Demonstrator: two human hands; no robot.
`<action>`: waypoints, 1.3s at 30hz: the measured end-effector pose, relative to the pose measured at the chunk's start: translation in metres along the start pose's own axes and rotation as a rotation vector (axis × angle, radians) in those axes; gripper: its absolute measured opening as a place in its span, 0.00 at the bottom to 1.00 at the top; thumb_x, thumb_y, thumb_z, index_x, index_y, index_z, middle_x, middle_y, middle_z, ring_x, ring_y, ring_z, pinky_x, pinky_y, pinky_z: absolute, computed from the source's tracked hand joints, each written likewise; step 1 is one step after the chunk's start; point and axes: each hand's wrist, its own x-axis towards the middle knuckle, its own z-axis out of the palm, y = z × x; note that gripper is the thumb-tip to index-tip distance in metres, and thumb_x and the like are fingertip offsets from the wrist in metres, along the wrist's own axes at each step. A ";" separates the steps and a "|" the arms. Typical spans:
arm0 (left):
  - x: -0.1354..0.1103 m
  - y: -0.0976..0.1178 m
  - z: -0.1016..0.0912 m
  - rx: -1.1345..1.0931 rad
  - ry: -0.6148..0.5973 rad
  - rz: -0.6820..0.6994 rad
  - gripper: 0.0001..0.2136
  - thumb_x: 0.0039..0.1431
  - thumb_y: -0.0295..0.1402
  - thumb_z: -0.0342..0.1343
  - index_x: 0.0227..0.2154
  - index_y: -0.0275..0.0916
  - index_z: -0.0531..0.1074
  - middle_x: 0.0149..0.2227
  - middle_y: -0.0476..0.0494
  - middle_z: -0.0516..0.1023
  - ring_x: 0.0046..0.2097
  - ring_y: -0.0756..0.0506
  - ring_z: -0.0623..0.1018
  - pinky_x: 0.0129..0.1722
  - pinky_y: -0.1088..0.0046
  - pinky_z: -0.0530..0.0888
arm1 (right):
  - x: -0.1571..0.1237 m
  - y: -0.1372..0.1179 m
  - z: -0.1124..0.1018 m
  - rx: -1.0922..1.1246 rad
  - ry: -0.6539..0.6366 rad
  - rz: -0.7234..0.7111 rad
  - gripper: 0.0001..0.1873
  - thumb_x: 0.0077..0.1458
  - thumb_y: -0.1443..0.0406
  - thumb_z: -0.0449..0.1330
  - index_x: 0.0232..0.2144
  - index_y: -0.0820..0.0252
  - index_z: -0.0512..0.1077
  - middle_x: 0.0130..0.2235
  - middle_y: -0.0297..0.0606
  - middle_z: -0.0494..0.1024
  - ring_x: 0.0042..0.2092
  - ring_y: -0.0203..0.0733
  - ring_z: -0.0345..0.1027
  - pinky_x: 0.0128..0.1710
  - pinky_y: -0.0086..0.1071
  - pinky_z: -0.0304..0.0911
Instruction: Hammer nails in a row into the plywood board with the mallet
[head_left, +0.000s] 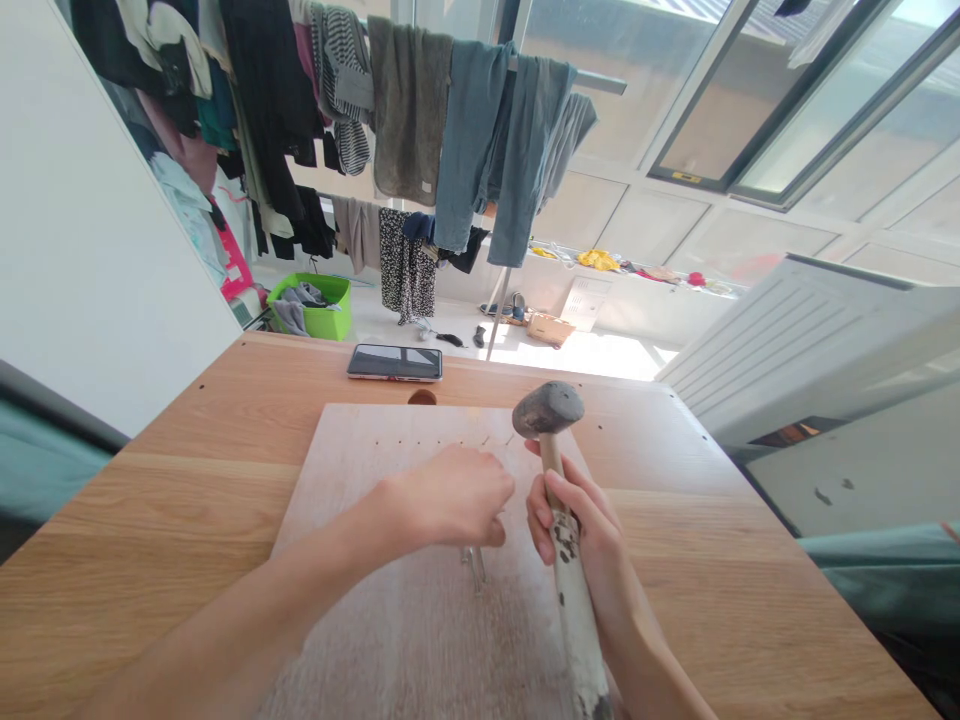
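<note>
My right hand (581,530) is wrapped round the pale wooden handle of a hammer (551,430), whose dark head points up and away from me. My left hand (457,495) is closed in a pinch over a pale wooden board (360,480). Thin metal nails (474,565) stick out below its fingers and touch the board. A row of small holes or nail marks runs across the board's far part. The board lies flat on a light wooden table (187,470).
A dark phone (394,362) lies near the table's far edge. Beyond the table stand a clothes rack with hanging laundry (465,140), a green basket (315,305) and large windows. A white slatted panel (787,340) leans at the right.
</note>
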 end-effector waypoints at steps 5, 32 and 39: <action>0.006 -0.054 -0.018 -0.245 0.162 0.022 0.01 0.48 0.28 0.60 0.25 0.39 0.73 0.30 0.49 0.73 0.31 0.49 0.72 0.32 0.74 0.67 | 0.000 -0.001 0.001 -0.005 -0.003 0.005 0.21 0.61 0.55 0.60 0.52 0.60 0.70 0.22 0.25 0.66 0.18 0.28 0.55 0.16 0.23 0.49; 0.003 -0.094 0.005 -0.427 0.393 -0.024 0.07 0.50 0.25 0.58 0.32 0.37 0.78 0.28 0.51 0.78 0.28 0.52 0.71 0.32 0.77 0.69 | 0.005 -0.005 0.031 -0.157 0.024 -0.024 0.21 0.61 0.54 0.59 0.52 0.60 0.70 0.23 0.26 0.67 0.17 0.30 0.55 0.16 0.24 0.50; 0.002 -0.093 0.003 -0.448 0.381 -0.007 0.06 0.49 0.25 0.58 0.31 0.36 0.78 0.30 0.49 0.79 0.29 0.52 0.72 0.31 0.77 0.69 | 0.004 0.002 0.024 -0.100 -0.043 0.019 0.21 0.62 0.55 0.58 0.52 0.61 0.70 0.23 0.26 0.67 0.17 0.29 0.56 0.16 0.23 0.50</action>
